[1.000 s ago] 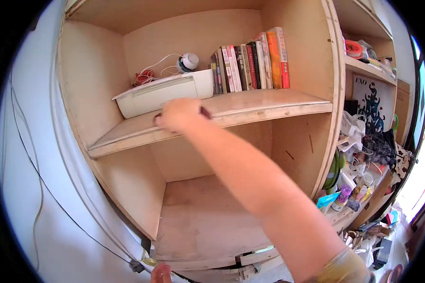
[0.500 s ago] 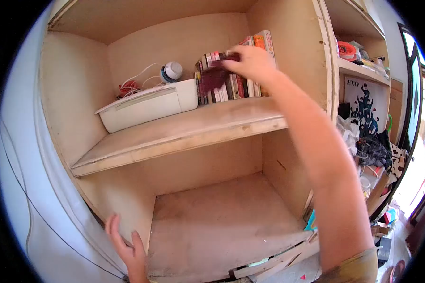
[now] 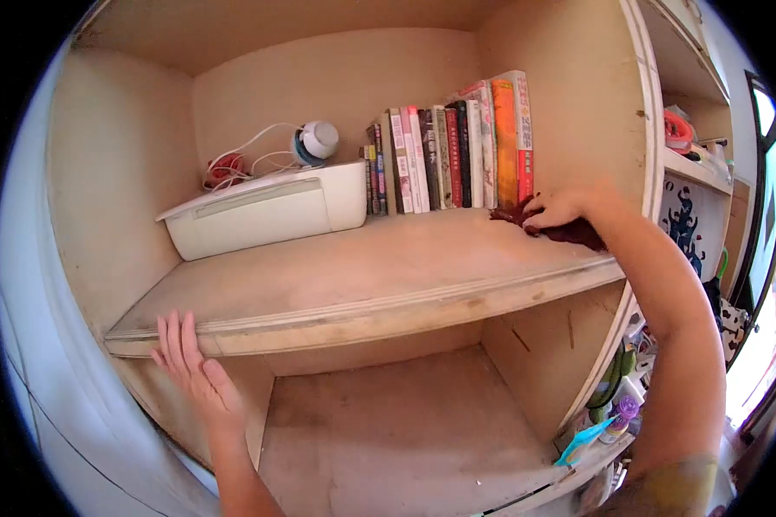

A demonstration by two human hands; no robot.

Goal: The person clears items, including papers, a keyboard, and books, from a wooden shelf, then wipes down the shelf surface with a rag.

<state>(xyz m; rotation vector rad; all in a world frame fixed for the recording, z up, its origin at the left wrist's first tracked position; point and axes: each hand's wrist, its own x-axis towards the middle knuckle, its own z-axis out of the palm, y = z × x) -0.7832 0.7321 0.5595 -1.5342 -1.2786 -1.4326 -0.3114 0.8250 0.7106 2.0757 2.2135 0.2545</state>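
My right hand (image 3: 560, 209) presses a dark red cloth (image 3: 582, 234) onto the right end of the wooden shelf (image 3: 362, 258), its fingers curled on the fabric. Just behind the cloth stands a row of upright books (image 3: 453, 155), with an orange one and a tall white-and-red one at its right end. My left hand (image 3: 194, 366) is open at the shelf's front left edge, fingers stretched upward, with nothing in it. Whether its fingertips touch the edge I cannot tell for sure.
A white printer (image 3: 276, 207) sits on the left of the shelf. On top of it rest a white-and-blue round device (image 3: 316, 142) and a red item with white cable (image 3: 227, 169). Below is a lower compartment (image 3: 388, 431). A purple-capped bottle (image 3: 625, 409) stands at lower right.
My right hand has brought the cloth from in front of the books down to the shelf's right end. My left hand has risen to the shelf edge. The view has shifted.
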